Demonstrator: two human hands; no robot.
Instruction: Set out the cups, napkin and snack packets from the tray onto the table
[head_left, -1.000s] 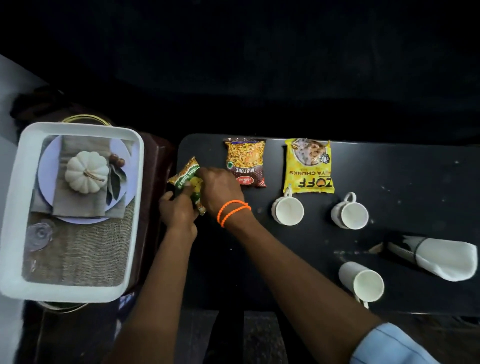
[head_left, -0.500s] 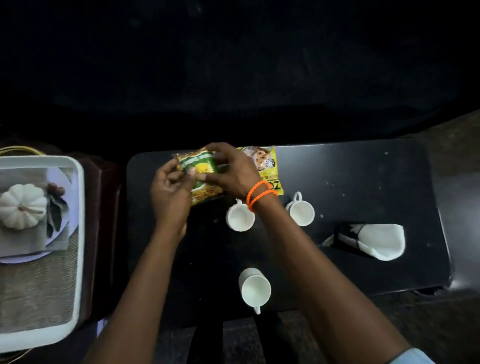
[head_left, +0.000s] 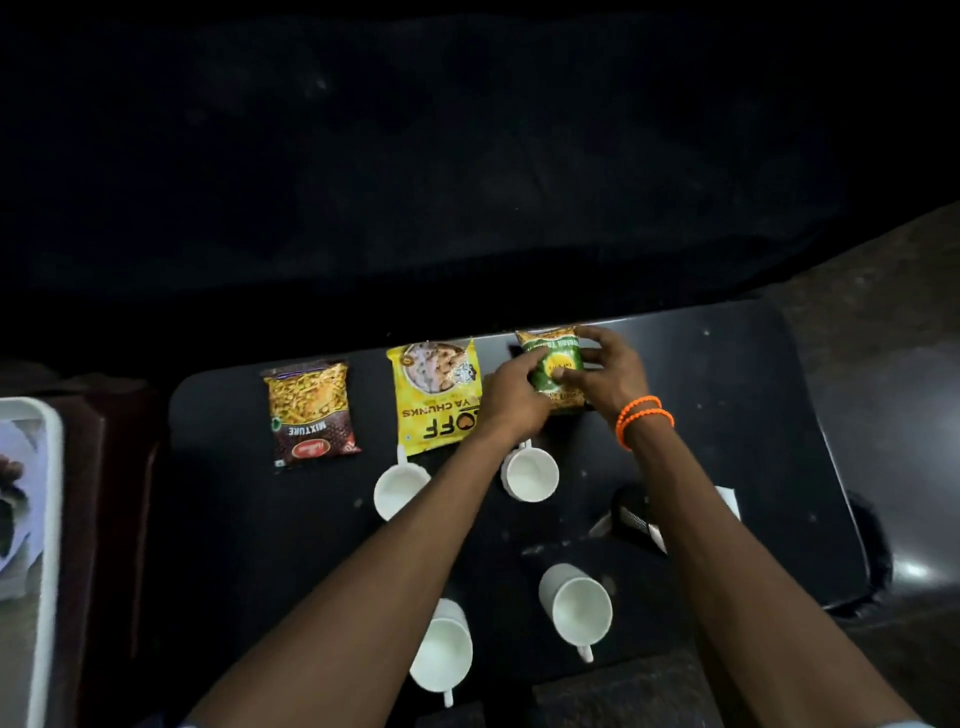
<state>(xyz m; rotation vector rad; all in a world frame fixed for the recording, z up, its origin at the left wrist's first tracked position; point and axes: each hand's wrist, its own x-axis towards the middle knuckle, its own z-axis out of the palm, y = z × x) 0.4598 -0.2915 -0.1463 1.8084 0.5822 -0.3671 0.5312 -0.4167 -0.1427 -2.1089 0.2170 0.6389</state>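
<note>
Both hands meet on a small green and yellow snack packet (head_left: 555, 364) at the far edge of the black worktop (head_left: 727, 415). The left hand (head_left: 511, 397) has its fingers curled onto the packet's near left side, and the right hand (head_left: 605, 371), with two orange bead bracelets (head_left: 644, 418) at the wrist, grips its right side with fingers bent over the top edge. Whether the packet lies flat on the worktop or is slightly lifted cannot be told.

Just left of that packet lies a yellow packet of soya chunks (head_left: 434, 397), and further left a brown and yellow mixture packet (head_left: 310, 413). Nearer the person than the green packet stand four white handled cups (head_left: 530, 474), two just below the yellow packet and two close to the near edge. A white folded napkin (head_left: 727, 501) shows to the near right of the green packet, mostly hidden by the right forearm. The white tray (head_left: 49, 519) sits far left of it, off the worktop.
</note>
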